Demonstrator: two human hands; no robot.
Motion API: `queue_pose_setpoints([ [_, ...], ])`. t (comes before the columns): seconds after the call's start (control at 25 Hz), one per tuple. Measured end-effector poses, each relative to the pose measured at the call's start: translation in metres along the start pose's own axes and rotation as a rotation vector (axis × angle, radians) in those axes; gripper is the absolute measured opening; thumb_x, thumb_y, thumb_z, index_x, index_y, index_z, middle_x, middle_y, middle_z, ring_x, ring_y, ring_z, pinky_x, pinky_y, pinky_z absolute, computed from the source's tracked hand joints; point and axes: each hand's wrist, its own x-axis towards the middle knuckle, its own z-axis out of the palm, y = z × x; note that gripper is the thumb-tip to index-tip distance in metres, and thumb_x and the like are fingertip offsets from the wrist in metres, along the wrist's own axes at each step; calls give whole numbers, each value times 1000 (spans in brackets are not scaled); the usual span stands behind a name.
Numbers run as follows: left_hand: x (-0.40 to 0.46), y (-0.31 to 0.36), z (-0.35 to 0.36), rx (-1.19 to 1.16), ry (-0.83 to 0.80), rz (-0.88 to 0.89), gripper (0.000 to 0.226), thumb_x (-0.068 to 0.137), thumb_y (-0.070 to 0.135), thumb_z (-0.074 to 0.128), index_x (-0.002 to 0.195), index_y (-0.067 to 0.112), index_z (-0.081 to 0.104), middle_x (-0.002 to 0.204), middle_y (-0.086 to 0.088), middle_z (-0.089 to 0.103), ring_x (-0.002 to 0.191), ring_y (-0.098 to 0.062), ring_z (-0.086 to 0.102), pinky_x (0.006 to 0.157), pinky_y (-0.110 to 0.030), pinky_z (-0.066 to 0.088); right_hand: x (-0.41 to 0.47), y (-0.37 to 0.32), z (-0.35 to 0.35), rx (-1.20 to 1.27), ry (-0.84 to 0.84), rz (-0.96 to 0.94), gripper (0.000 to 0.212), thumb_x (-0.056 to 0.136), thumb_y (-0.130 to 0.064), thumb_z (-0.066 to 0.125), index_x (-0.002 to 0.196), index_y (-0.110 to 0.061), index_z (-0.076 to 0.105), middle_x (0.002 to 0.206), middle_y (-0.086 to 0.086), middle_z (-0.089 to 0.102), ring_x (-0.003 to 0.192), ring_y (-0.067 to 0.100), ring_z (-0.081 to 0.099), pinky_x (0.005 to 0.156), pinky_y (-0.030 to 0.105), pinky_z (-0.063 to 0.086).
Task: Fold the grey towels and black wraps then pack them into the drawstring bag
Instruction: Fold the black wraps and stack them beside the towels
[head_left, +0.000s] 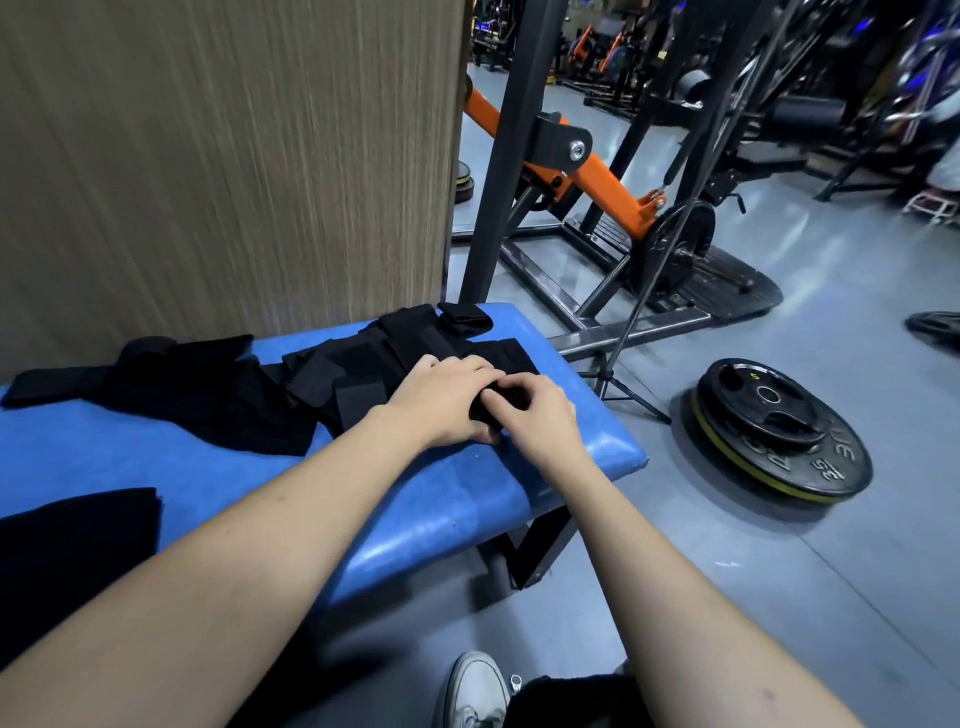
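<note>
The left hand presses flat on a black wrap at the blue bench end, seemingly pinning it while the right hand, fingers curled, pinches its edge to fold

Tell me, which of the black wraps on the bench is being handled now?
The wrap at the right end of the bench, under the left hand and pinched by the right hand. The others lie further left or behind.

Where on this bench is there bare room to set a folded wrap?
Bare blue bench shows between the black wraps and the black cloth at near left. The far end is crowded: wraps under the left hand and right hand.
</note>
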Motion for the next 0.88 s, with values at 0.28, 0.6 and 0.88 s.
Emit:
queue_pose_setpoints([
  [0.28, -2, 13, 1, 33, 186, -100, 90, 73, 63, 68, 150, 32, 33, 144, 10, 44, 121, -17, 51, 102, -35, 31, -9, -36, -23, 467, 273, 16, 34, 79, 4, 52, 101, -18, 64, 104, 1, 65, 84, 11, 55, 86, 34, 52],
  [0.6, 5, 31, -13, -28, 449, -210, 50, 85, 15, 59, 129, 37, 59, 107, 7, 64, 92, -21, 62, 80, -31, 39, -27, -59, -75, 641, 376, -84, 35, 75, 2, 51, 100, -17, 66, 97, 4, 65, 80, 21, 58, 77, 46, 54],
  [0.88, -19, 54, -77, -282, 729, -19, 65, 70, -7, 50, 119, 34, 65, 113, 17, 59, 106, -11, 56, 70, -35, 51, -51, -72, -133, 885, 548, -104, 33, 78, 8, 46, 89, -17, 66, 75, 7, 51, 64, 21, 43, 55, 31, 45],
])
